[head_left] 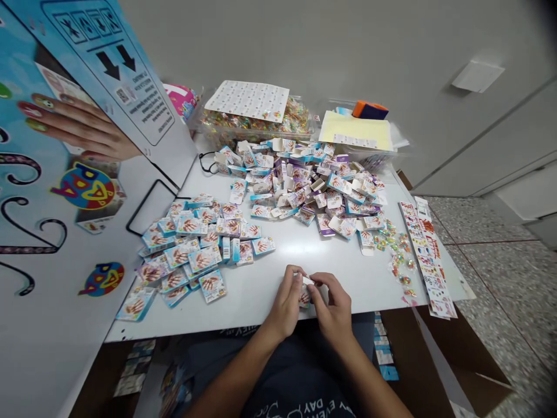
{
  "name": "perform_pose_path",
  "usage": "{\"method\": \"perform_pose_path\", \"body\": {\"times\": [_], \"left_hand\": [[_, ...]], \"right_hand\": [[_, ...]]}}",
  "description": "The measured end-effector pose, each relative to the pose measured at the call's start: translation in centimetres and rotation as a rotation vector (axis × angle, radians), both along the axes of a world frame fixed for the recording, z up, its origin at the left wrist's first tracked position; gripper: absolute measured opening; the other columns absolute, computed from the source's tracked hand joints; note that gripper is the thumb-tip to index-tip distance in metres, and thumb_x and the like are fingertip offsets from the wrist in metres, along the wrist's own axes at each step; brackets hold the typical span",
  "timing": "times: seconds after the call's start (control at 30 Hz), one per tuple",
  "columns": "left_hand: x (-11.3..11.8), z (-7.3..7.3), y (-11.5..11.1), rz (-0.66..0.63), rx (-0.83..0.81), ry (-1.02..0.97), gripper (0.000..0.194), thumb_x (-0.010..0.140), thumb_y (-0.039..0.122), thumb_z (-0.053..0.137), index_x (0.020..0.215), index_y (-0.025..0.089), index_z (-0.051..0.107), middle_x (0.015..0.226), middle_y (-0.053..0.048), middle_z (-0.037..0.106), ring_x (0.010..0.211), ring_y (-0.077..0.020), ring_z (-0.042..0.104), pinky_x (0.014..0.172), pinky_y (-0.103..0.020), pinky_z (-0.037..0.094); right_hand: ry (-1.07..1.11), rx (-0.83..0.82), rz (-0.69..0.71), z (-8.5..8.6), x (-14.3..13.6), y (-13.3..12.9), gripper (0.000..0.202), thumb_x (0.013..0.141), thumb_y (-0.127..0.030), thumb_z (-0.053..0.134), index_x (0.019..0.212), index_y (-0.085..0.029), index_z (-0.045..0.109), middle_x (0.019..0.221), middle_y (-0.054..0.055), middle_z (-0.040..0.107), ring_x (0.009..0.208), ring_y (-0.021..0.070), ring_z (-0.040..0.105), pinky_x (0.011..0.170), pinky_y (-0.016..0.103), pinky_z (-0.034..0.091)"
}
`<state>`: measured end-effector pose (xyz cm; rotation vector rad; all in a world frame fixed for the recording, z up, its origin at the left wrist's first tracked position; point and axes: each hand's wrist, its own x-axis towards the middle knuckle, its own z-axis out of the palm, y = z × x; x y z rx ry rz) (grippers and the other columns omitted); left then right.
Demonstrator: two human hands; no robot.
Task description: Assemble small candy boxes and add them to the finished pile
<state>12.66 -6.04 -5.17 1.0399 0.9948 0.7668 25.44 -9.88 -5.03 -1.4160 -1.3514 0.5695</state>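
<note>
Near the front edge of the white table (261, 290), my left hand (285, 305) and my right hand (333, 307) are close together around one small printed box (304, 298). The fingers of both hands are closed on it, at its white upper end. To the left lies a pile of closed blue and white boxes (191, 252). Farther back is a heap of small boxes (304, 186), many with open flaps. Small colourful packets (402, 261) lie right of my hands, beside printed sticker strips (429, 255).
Behind the heap stand a clear tub of colourful packets (261, 128) and another tub with a yellow sheet (357, 129). A large printed display (87, 232) rises at left. Cardboard boxes (465, 348) stand below the table, and a black cable (208, 164) lies at back left.
</note>
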Motion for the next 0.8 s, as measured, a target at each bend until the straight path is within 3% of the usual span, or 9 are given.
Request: {"method": "perform_pose_path", "body": {"times": [0.2,0.33,0.5,0.67,0.8], "left_hand": [[-0.5,0.4,-0.3,-0.098,-0.022,-0.053,0.039,0.100,0.059,0.038,0.109,0.024,0.052,0.085,0.000,0.051,0.073,-0.0155,0.048,0.056,-0.022,0.038],[-0.6,0.0,-0.2,-0.104,-0.038,-0.089,0.037,0.099,0.057,0.041,0.113,0.025,0.052,0.089,0.000,0.052,0.075,-0.0157,0.050,0.056,-0.022,0.041],[-0.5,-1.0,0.0,-0.109,0.000,-0.143,0.030,0.097,0.049,0.043,0.109,0.024,0.053,0.092,-0.001,0.055,0.072,-0.0154,0.051,0.053,-0.021,0.040],[0.3,-1.3,-0.4,0.057,0.072,-0.129,0.025,0.100,0.045,0.044,0.099,0.022,0.052,0.085,-0.001,0.057,0.069,-0.0152,0.056,0.058,-0.024,0.044],[0.8,-1.5,-0.6,0.135,0.130,-0.110,0.029,0.101,0.050,0.047,0.105,0.022,0.054,0.083,0.000,0.060,0.064,-0.0144,0.057,0.061,-0.026,0.047]], "right_hand": [[-0.038,0.057,-0.022,-0.1,-0.1,-0.2,0.013,0.096,-0.021,0.059,0.106,-0.024,0.067,0.097,0.006,0.068,0.091,0.0221,0.063,0.082,0.037,0.050],[0.244,-0.085,-0.004,0.1,-0.1,0.4,0.009,0.096,-0.030,0.061,0.099,-0.022,0.066,0.093,0.004,0.063,0.087,0.0199,0.061,0.077,0.033,0.050],[0.539,-0.142,0.069,-0.3,0.5,1.1,0.010,0.088,-0.031,0.073,0.086,-0.022,0.068,0.090,0.002,0.061,0.087,0.0177,0.060,0.078,0.029,0.049],[0.620,-0.205,0.179,-0.5,1.2,1.0,0.009,0.085,-0.032,0.077,0.084,-0.024,0.074,0.106,0.005,0.067,0.104,0.0216,0.063,0.093,0.036,0.049],[0.589,-0.241,0.170,-0.3,1.4,1.0,0.012,0.086,-0.036,0.077,0.090,-0.024,0.076,0.112,0.007,0.069,0.111,0.0236,0.063,0.101,0.040,0.047]]}}
